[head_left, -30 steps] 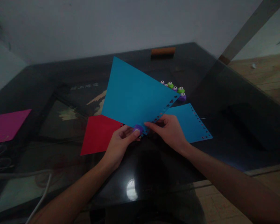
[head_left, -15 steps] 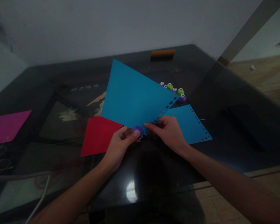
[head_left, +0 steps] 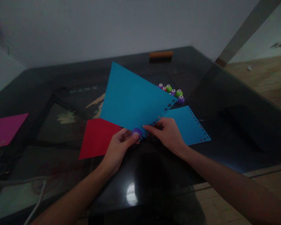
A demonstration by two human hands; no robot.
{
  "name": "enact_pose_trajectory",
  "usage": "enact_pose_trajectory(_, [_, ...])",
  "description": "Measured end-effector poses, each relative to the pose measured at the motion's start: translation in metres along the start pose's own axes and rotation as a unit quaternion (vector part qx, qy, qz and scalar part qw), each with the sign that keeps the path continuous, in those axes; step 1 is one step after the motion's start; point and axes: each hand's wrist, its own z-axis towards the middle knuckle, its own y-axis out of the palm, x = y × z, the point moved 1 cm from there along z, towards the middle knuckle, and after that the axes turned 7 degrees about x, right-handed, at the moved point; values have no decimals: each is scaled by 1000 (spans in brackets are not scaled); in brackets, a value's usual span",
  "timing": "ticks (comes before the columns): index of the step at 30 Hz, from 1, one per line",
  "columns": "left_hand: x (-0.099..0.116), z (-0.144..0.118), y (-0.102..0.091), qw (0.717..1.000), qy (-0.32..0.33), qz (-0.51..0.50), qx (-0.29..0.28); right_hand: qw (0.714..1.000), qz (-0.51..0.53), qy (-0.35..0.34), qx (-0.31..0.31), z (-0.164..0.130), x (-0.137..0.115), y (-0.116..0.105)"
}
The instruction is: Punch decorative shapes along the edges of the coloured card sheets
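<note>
Left-hand grip (head_left: pixel 116 147) pinches a purple punch (head_left: pixel 137 131), thumb on its white button; the right-hand grip (head_left: pixel 170 132) pinches the raised blue sheet (head_left: pixel 133 97) by its punched edge, near the corner where the punch sits; punching that edge looks like the step in hand, and the next move seems to call for a firm thumb press, sheet steady; around lie a red sheet (head_left: pixel 96 137), another blue sheet (head_left: pixel 193 126) and clustered punches (head_left: pixel 179 93); pale characters (head_left: pixel 83 90) on the dark surface (head_left: pixel 210 97) are too faint to read.
</note>
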Motion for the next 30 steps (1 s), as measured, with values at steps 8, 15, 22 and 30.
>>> enact_pose_trajectory(8, [1, 0, 1, 1000, 1, -7, 2, 1000, -11, -5, -3, 0, 0, -1])
enact_pose_trajectory(15, [2, -1, 2, 1000, -1, -11, -7, 1000, -27, -7, -5, 1, 0, -1])
enact_pose_trajectory(22, [3, -1, 2, 1000, 1, 4, 4, 1000, -25, 8, -10, 0, -2, -2])
enact_pose_trajectory(30, [4, -1, 1, 1000, 13, 17, 4, 999, -32, 1, -6, -1, -2, -1])
